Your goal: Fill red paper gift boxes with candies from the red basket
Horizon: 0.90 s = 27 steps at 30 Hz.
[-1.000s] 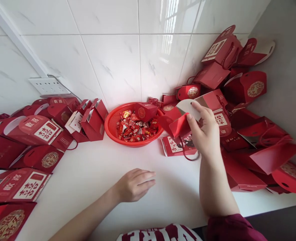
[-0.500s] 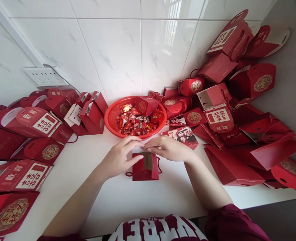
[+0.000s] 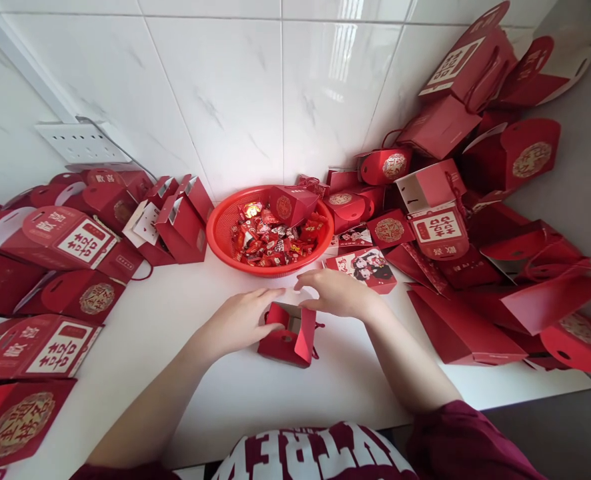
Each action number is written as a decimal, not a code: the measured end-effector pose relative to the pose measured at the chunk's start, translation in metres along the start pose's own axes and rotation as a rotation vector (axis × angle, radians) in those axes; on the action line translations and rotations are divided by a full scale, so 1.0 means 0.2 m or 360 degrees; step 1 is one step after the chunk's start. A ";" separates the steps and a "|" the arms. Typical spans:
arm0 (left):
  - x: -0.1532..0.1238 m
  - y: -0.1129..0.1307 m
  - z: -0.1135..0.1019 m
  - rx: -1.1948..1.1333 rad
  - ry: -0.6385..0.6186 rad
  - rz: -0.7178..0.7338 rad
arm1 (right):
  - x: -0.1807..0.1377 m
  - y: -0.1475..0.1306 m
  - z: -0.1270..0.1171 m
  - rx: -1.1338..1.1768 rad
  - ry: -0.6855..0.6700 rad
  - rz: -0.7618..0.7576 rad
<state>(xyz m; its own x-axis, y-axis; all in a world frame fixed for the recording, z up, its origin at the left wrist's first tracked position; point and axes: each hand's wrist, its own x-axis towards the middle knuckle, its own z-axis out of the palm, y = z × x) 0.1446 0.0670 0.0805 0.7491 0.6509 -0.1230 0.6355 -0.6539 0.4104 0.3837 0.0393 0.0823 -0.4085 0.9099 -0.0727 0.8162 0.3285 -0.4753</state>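
Note:
A small red paper gift box [image 3: 284, 348] stands on the white table in front of me with its top open and a flap raised at the right. My left hand [image 3: 238, 321] is at the box's left side, its thumb over the edge and the other fingers stretched behind. Across from it, my right hand [image 3: 343, 293] hovers by the raised flap, fingers curved and apart, thumb near the flap's top. Dark red cord shows at the box's right side. Behind both hands is a red plastic basket [image 3: 215, 250] holding wrapped candies [image 3: 270, 243].
Red gift boxes [image 3: 83, 240] crowd the left side, and more boxes [image 3: 468, 327] are piled on the right. One printed box [image 3: 365, 267] lies near my right hand. A tiled wall [image 3: 240, 100] and a power strip [image 3: 83, 142] are at the back.
The box has turned slightly and its right flap stands out more. My hands, nearly touching before, have parted and come lower around the box's top. The view has shifted slightly.

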 end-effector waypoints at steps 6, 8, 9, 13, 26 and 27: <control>0.05 -0.02 0.09 0.0052 0.0041 -0.0011 | 0.03 -0.02 0.03 -0.0053 -0.0373 -0.0040; 0.08 -0.02 0.10 0.0055 0.0128 0.0071 | 0.04 -0.04 0.03 -0.0048 -0.0412 -0.0127; 0.08 -0.02 0.10 0.0042 0.0149 0.0110 | 0.05 -0.04 0.04 -0.0065 -0.0398 -0.0165; 0.09 -0.02 0.10 0.0115 0.0087 0.0116 | 0.07 -0.06 0.05 -0.0020 -0.0198 -0.0256; 0.09 -0.07 0.05 0.0580 0.0167 -0.0230 | -0.03 0.01 -0.08 0.0166 -0.0161 -0.0029; 0.09 -0.07 0.05 0.0580 0.0164 -0.0251 | -0.02 0.01 -0.07 0.0094 -0.0182 0.0083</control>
<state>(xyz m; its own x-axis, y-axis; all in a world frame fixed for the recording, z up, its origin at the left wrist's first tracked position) 0.1509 0.0832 0.0644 0.6263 0.7773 -0.0601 0.7796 -0.6247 0.0443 0.3934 0.0408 0.0937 -0.4131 0.8892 -0.1966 0.8134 0.2632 -0.5188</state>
